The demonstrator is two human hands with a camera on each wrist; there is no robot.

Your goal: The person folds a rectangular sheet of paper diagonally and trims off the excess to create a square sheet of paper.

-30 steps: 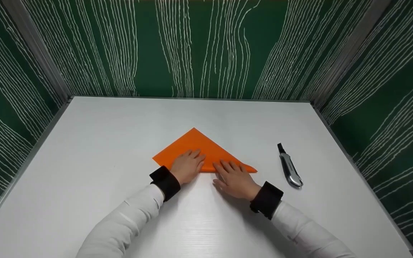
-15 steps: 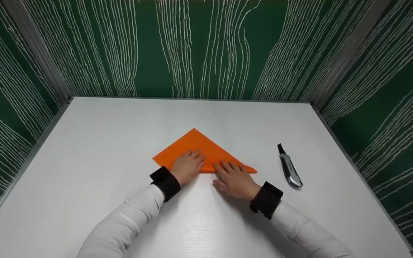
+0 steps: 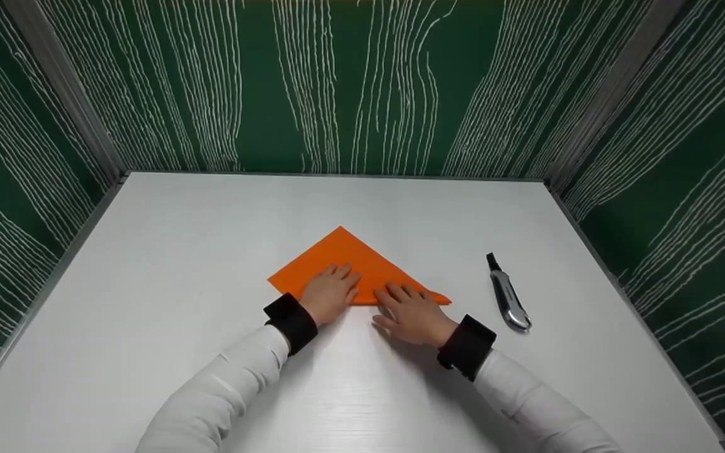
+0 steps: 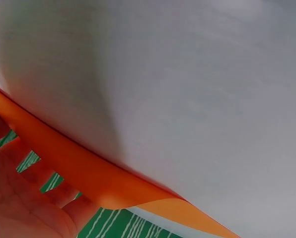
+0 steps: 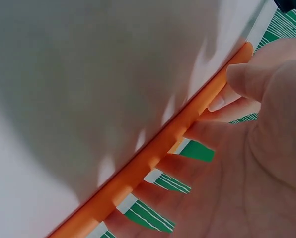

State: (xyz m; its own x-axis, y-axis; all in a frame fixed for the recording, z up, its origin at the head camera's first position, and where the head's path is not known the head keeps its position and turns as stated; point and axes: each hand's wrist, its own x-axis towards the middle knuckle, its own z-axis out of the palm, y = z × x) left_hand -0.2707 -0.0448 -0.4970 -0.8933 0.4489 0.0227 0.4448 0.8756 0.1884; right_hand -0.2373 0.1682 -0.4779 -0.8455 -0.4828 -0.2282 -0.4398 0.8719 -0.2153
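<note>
An orange sheet of paper [image 3: 340, 248], folded into a triangle, lies on the white table with its point facing away. My left hand [image 3: 328, 294] rests spread on its left half. On the right part, the fingers of my right hand [image 3: 414, 316] press along the near folded edge. In the right wrist view that orange fold [image 5: 163, 144] looks rounded, with fingertips set along it. The left wrist view shows the paper's near side [image 4: 83, 163] bulging, a lighter orange layer at one end. At the right corner the paper curls into a narrow tip.
A utility knife [image 3: 508, 292] with a grey and black handle lies on the table [image 3: 167, 251], right of the paper. Green walls with white wavy lines [image 3: 387, 88] stand behind and at both sides. Black bands [image 3: 291, 323] wrap both wrists.
Both hands stay in place on the paper. The right wrist has shifted very slightly; paper and knife keep their places.
</note>
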